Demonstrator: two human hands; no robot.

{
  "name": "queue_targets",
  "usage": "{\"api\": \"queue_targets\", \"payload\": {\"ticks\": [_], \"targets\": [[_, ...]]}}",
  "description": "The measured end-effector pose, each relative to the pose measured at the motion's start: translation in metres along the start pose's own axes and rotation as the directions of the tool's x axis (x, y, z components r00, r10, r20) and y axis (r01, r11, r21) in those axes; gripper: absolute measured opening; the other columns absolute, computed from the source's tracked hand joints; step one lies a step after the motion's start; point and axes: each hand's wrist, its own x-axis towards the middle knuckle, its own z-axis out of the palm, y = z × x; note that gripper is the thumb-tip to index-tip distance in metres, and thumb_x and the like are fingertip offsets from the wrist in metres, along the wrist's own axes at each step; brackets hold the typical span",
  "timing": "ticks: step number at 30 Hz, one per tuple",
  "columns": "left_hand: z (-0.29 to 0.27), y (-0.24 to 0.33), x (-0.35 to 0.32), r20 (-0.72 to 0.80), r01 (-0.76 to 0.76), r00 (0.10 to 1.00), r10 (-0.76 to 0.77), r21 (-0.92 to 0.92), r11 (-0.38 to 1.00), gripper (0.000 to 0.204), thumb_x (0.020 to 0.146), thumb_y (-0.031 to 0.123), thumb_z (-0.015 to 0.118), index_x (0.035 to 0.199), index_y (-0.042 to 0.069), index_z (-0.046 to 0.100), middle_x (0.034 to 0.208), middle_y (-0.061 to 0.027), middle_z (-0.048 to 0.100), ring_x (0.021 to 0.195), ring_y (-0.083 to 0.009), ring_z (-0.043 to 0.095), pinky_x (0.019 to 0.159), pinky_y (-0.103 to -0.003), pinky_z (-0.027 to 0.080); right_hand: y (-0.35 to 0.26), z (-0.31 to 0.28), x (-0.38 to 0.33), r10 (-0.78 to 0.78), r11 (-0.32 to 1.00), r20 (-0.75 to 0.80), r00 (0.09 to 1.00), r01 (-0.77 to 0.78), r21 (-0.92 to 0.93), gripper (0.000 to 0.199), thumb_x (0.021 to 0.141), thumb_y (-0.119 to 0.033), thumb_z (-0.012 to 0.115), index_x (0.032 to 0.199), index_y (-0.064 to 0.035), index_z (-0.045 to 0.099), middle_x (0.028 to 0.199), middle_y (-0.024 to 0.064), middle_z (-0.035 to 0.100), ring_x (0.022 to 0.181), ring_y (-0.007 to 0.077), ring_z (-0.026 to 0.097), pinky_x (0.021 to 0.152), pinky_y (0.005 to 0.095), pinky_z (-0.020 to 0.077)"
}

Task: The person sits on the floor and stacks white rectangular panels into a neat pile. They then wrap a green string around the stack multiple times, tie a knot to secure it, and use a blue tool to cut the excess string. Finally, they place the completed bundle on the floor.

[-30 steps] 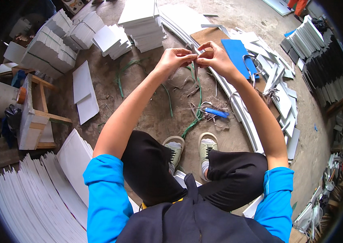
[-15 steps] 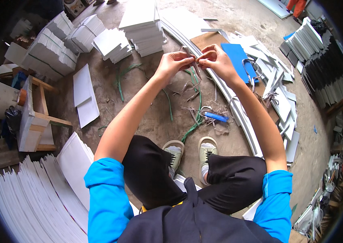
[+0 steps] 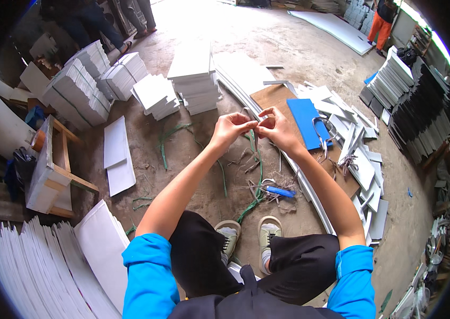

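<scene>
Both my hands are raised in front of me, fingertips nearly meeting. My left hand (image 3: 229, 131) pinches a thin grey-brown strip (image 3: 256, 144). Facing it, my right hand (image 3: 278, 133) pinches the same strip with thumb and forefinger. A short end sticks up above the fingers and another hangs below; the part between the fingertips is hidden. Under the hands, green strapping (image 3: 259, 195) and scraps of similar strip lie on the concrete floor. Beside them rests a blue-handled tool (image 3: 280, 192), its kind unclear.
To the right, a blue sheet (image 3: 306, 123) lies on a brown board (image 3: 273, 101) beside heaped white offcuts (image 3: 366, 170). Stacks of white panels (image 3: 193, 80) stand ahead; more panels (image 3: 39, 260) are at lower left, near a wooden frame (image 3: 57, 170). People stand farther off, one in orange trousers (image 3: 380, 29).
My view has tilted up, bringing more of the far floor and other people's legs in. My hands have drawn slightly closer together, still pinching the strip.
</scene>
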Motion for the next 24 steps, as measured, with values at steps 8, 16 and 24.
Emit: {"api": "queue_targets", "payload": {"ticks": [8,16,24], "targets": [[0.003,0.002,0.000,0.075,-0.092,0.991,0.109,-0.203,0.975,0.027,0.077,0.017,0.065,0.096,-0.001,0.061,0.086,-0.0086,0.063,0.079,-0.0107,0.059,0.069,-0.022,0.047,-0.017,-0.001,-0.003,-0.069,0.995,-0.076,0.995,0.063,-0.079,0.029,0.076,-0.002,0.058,0.100,0.0014,0.043,0.081,0.0130,0.061,0.070,0.0153,0.061,0.063,0.0239,0.0487],[0.004,0.017,-0.003,-0.045,-0.070,0.997,0.059,-0.310,0.948,0.023,0.079,0.011,0.062,0.094,-0.005,0.057,0.084,-0.0112,0.063,0.075,-0.0136,0.061,0.068,-0.023,0.050,-0.016,-0.004,-0.006,0.071,0.996,0.014,0.997,-0.071,0.052,0.028,0.078,-0.003,0.058,0.101,0.0011,0.042,0.081,0.0123,0.061,0.072,0.0134,0.060,0.061,0.0237,0.0483],[0.017,0.009,-0.008,0.414,0.148,0.909,-0.039,-0.235,0.961,0.036,0.089,0.028,0.045,0.116,0.004,0.046,0.094,-0.0086,0.061,0.084,-0.0141,0.060,0.074,-0.025,0.047,-0.017,-0.021,0.007,-0.147,0.987,-0.236,0.961,0.159,0.034,0.029,0.080,-0.002,0.056,0.104,0.0002,0.040,0.083,0.0152,0.063,0.071,0.0159,0.061,0.063,0.0253,0.0501]]}}
